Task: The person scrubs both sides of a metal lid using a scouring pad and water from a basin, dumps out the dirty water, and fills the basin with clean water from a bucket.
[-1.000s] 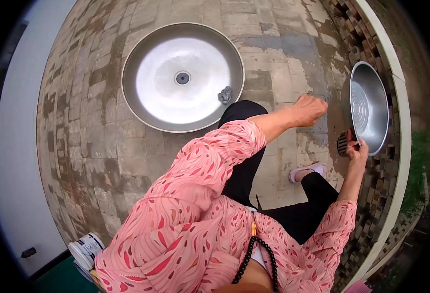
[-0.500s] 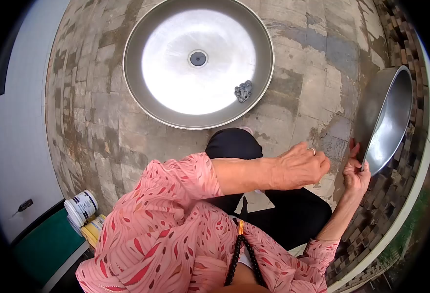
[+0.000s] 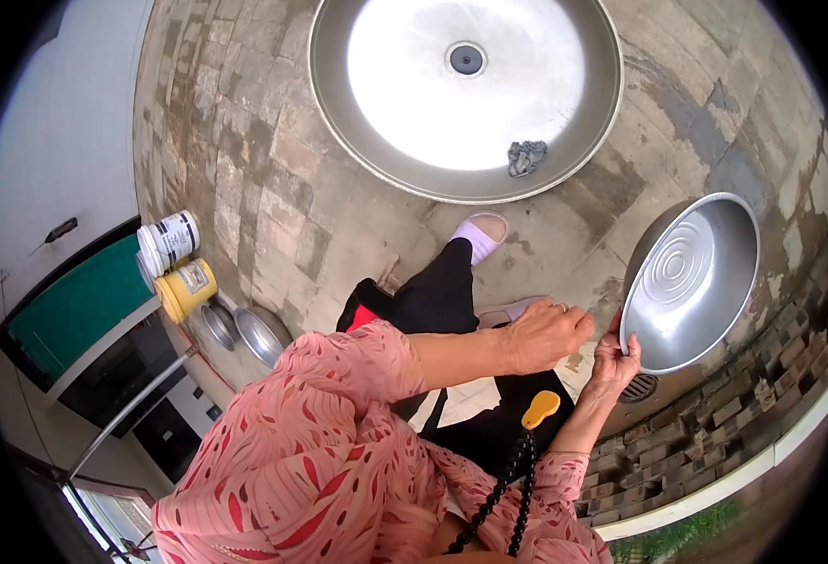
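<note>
My right hand point(image 3: 616, 362) grips the near rim of a metal basin point(image 3: 729, 273), which hangs tilted at the right with its ringed inside showing. Just left of it is my left hand point(image 3: 550, 336), a ring on one finger, its fingers curled closed; whatever may be inside them is hidden. Farther forward, a large round metal pan point(image 3: 470, 183) rests on the paving, with a dark disc point(image 3: 465, 59) at its centre. A crumpled grey cloth point(image 3: 527, 158) lies inside the pan near its closest edge.
White bucket point(image 3: 169, 240), yellow bucket point(image 3: 186, 289) and two metal bowls point(image 3: 261, 336) are at the left by a green panel point(image 3: 80, 320). A drain grate point(image 3: 638, 387) lies below the basin. A brick strip point(image 3: 715, 437) runs along the lower right. Pink slippers point(image 3: 480, 237) are on my feet.
The view has turned, so the pan sits higher and farther right. The basin has come away from the brick edge, its inside now facing me more. My left hand is closer to my right hand.
</note>
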`<control>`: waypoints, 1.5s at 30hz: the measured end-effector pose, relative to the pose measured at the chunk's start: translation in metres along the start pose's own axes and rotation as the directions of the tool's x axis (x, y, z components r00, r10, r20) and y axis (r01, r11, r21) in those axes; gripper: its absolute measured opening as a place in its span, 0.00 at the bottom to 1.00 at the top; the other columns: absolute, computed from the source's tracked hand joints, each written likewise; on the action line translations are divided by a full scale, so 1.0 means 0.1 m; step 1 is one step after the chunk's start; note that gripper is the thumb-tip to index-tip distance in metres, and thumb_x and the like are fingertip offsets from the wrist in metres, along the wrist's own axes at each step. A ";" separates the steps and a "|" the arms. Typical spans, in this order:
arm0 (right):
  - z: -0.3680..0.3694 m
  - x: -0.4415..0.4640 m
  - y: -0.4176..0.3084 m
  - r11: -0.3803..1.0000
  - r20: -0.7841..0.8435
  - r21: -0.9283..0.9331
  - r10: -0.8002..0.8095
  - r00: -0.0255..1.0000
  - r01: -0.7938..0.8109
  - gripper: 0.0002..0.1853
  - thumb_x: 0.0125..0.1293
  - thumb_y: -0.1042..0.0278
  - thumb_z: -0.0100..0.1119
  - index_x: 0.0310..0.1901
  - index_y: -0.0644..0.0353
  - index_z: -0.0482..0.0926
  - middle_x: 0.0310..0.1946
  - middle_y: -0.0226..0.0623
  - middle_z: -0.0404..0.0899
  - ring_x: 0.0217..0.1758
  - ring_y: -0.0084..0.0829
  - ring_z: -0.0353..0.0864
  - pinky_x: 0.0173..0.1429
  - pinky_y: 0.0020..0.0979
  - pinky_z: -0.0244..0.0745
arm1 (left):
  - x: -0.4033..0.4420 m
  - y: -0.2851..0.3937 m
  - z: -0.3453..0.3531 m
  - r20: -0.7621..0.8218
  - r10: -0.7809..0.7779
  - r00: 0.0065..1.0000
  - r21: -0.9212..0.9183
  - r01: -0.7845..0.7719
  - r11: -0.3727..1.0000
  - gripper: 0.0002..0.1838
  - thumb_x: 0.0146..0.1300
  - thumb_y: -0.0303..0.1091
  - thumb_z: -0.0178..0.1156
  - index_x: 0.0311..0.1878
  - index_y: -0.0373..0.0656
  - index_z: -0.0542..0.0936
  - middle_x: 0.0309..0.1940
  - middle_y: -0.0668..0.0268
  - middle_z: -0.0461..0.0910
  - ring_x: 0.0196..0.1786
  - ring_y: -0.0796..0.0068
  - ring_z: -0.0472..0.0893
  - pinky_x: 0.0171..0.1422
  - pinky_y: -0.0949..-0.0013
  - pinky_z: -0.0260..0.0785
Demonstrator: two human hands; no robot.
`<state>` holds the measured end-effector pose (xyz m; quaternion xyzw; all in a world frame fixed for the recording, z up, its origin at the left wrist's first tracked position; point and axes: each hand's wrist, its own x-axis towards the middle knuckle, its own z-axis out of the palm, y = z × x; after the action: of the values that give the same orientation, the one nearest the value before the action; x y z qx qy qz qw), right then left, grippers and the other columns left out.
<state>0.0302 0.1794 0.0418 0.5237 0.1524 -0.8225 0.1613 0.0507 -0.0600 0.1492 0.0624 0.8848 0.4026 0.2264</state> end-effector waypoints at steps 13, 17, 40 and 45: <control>0.62 -1.91 -0.62 0.869 -0.362 -0.483 -0.086 0.928 -0.107 0.20 0.66 0.67 0.41 0.54 0.68 0.72 0.46 0.48 0.80 0.47 0.47 0.82 0.28 0.31 0.78 | -2.63 -0.40 -0.64 -0.492 -0.842 0.221 -0.795 0.281 0.538 0.16 0.58 0.24 0.60 0.50 0.38 0.75 0.34 0.54 0.84 0.34 0.60 0.85 0.39 0.64 0.77; 1.43 -2.27 -0.36 0.822 -0.232 -0.563 -0.053 0.971 -0.089 0.18 0.66 0.70 0.42 0.52 0.70 0.76 0.46 0.48 0.80 0.48 0.49 0.81 0.38 0.35 0.82 | -3.42 -0.45 -1.15 -0.403 -0.912 0.075 -0.852 0.332 0.404 0.14 0.60 0.28 0.59 0.49 0.34 0.76 0.34 0.53 0.84 0.37 0.59 0.84 0.44 0.63 0.75; 4.17 -2.29 5.10 -0.149 -0.104 -0.986 0.236 0.966 -0.069 0.24 0.64 0.71 0.40 0.61 0.70 0.66 0.56 0.51 0.73 0.56 0.62 0.74 0.46 0.48 0.83 | -5.62 0.98 0.58 0.713 -0.519 -0.472 -0.698 -0.545 -0.465 0.13 0.50 0.27 0.60 0.41 0.34 0.79 0.25 0.53 0.82 0.24 0.62 0.83 0.28 0.62 0.77; 3.97 -2.50 6.66 -0.366 -0.158 -0.928 0.222 0.962 -0.068 0.23 0.64 0.71 0.41 0.61 0.67 0.67 0.56 0.53 0.73 0.55 0.64 0.74 0.40 0.43 0.85 | -6.05 0.31 -0.05 0.553 -0.747 -0.368 -0.759 -0.592 -0.270 0.15 0.56 0.27 0.61 0.46 0.34 0.75 0.28 0.57 0.81 0.26 0.71 0.82 0.22 0.69 0.73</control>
<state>0.0907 -0.5606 0.3756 0.1430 0.6818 -0.3410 0.6312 0.5848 -0.2200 0.3868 -0.8672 0.0070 0.4297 -0.2517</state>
